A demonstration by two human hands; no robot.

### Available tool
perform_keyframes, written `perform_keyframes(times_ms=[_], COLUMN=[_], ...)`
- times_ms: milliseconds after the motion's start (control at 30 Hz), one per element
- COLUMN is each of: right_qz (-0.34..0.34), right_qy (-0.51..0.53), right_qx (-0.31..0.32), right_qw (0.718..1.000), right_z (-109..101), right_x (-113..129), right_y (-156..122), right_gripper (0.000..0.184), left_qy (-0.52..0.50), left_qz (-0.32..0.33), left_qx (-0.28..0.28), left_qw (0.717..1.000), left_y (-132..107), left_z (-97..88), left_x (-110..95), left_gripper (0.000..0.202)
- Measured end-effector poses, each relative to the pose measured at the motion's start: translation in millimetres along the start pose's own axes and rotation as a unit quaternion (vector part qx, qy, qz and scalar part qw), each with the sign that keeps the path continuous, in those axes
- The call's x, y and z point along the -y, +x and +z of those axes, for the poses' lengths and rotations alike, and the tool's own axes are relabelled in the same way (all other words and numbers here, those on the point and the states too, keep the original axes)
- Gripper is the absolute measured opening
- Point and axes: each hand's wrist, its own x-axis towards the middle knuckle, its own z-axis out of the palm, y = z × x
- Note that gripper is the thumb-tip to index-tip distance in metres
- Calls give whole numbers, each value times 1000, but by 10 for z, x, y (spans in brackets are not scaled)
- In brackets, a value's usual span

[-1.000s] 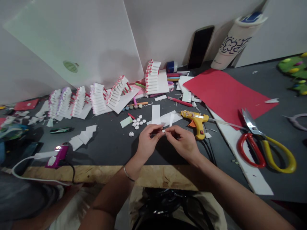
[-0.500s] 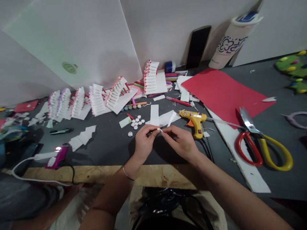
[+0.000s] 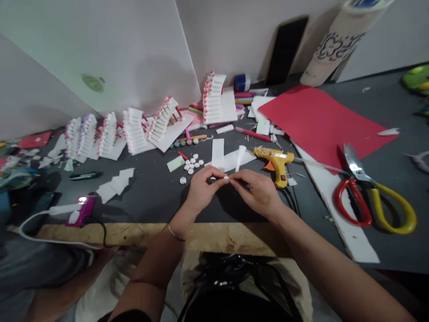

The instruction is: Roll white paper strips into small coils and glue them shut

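White and paper-like, the tiny rolled-looking piece [image 3: 226, 178] sits pinched between the fingertips of the bare left hand [image 3: 203, 188] and bare right hand [image 3: 257, 191], above the dark grey tabletop [image 3: 154, 197]. I'd judge it feather-light, soft and easily crushed, best held gently by its edges. Half a second ago a narrow tail showed; now the fingertips nearly meet, hiding most of it, small round white discs [image 3: 191, 166] clustered beyond.

Left of the hands [image 3: 202, 189], the near tabletop [image 3: 152, 203] lies open to the paper squares [image 3: 116, 185]; rightward, a glue gun [image 3: 280, 167] obstructs.
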Motion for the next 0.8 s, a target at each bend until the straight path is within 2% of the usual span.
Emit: perform_keyframes(times_ms=[133, 367, 467, 633, 800], right_qz=[1, 12, 11, 81, 139], right_qy=[-6, 2, 0, 24, 51], right_qx=[5, 5, 2, -6, -19], right_qw=[1000, 1000, 1000, 996, 989], right_z=[-3, 7, 37, 99, 96], right_x=[-1, 7, -16, -41, -16], right_y=[12, 26, 14, -2, 11], right_gripper=[15, 15, 14, 16, 21], left_qy=[33, 81, 131, 222, 227], left_qz=[27, 87, 101, 147, 153], left_qx=[0, -40, -50, -72, -56], left_qw=[999, 992, 985, 961, 960], left_y=[-4, -47, -74, -113, -135], left_z=[-7, 25, 60, 138, 183], left_x=[-22, -7, 1, 3, -16], left_gripper=[19, 13, 13, 15, 19])
